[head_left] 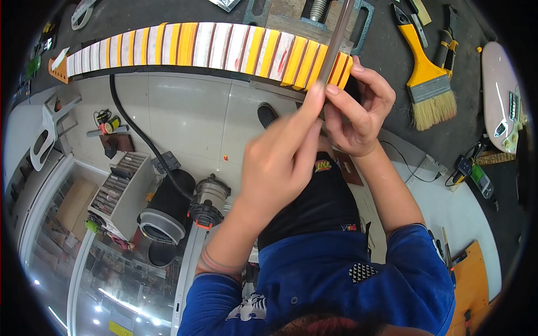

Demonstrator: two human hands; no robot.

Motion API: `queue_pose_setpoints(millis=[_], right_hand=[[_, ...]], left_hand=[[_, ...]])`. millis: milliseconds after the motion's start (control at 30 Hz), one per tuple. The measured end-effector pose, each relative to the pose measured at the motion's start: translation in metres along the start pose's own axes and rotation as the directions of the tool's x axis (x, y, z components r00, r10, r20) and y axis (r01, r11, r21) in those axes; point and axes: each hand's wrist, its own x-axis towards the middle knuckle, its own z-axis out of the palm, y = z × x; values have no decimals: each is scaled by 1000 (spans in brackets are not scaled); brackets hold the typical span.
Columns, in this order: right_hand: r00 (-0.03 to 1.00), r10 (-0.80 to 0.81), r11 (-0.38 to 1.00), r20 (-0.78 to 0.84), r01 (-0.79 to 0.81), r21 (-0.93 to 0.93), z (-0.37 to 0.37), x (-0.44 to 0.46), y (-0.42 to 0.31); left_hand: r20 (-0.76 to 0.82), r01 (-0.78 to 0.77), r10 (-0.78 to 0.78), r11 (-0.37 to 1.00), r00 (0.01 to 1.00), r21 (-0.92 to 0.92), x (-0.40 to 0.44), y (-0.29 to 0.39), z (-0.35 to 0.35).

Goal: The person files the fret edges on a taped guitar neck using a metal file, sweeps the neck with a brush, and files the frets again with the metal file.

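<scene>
A guitar neck [221,47] arches across the top of the view, its fretboard covered in white and yellow tape strips with thin dark fret lines between them. Its headstock [58,68] is at the far left. A long, narrow dark bar [339,35], maybe a file, lies across the neck near its right end. My left hand [280,151], slightly blurred, is closed on the near end of this bar. At the neck's right end, my right hand [361,109] grips the edge, thumb on the near side and fingertips on the end.
A vise [316,17] stands behind the neck. To the right lie a yellow-handled brush [420,61], cutters [446,50] and a pale guitar body [499,95]. Below left are a black hose [131,120], a vacuum [210,196] and a box of flat packets [120,182].
</scene>
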Motion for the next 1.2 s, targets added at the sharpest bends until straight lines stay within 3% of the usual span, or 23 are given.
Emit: queue_pose_setpoints(millis=[133, 233, 333, 400, 500, 567, 633, 733, 867, 967, 1067, 1200], right_hand=[[1000, -11, 1000, 17, 11, 13, -1, 0, 2], [989, -13, 1000, 146, 13, 2, -11, 3, -3], [1000, -22, 1000, 16, 22, -5, -1, 0, 1], [1000, -14, 1000, 16, 14, -4, -2, -2, 0], [999, -28, 1000, 16, 28, -6, -2, -2, 2], [999, -34, 999, 18, 34, -3, 0, -1, 3], [999, -24, 1000, 37, 24, 0, -3, 0, 1], [999, -31, 999, 20, 31, -4, -1, -1, 1], [1000, -22, 1000, -14, 22, 2, 2, -4, 2], [999, -32, 999, 8, 32, -17, 0, -4, 2], [999, -37, 999, 18, 37, -7, 0, -3, 3], [999, -48, 999, 9, 48, -7, 1, -2, 4]], left_hand=[[122, 89, -106, 987, 987, 134, -104, -4, -32], [72, 41, -53, 986, 996, 160, -78, 0, -26], [5, -46, 46, 993, 999, 109, 7, -1, 2], [0, -41, 41, 996, 999, 79, 19, 1, 5], [-18, -61, 63, 993, 998, 104, -25, -11, 1], [97, 40, -60, 981, 994, 191, -94, -10, -25], [164, 106, -144, 970, 976, 219, -102, 1, -35], [46, -1, -5, 993, 999, 119, -54, -6, -16], [-5, -52, 52, 997, 999, 62, 14, -5, 5], [-10, -56, 57, 992, 998, 110, -37, -15, -3], [84, 47, -61, 987, 995, 155, -112, -11, -29], [7, -55, 54, 990, 998, 128, -44, -8, -11]])
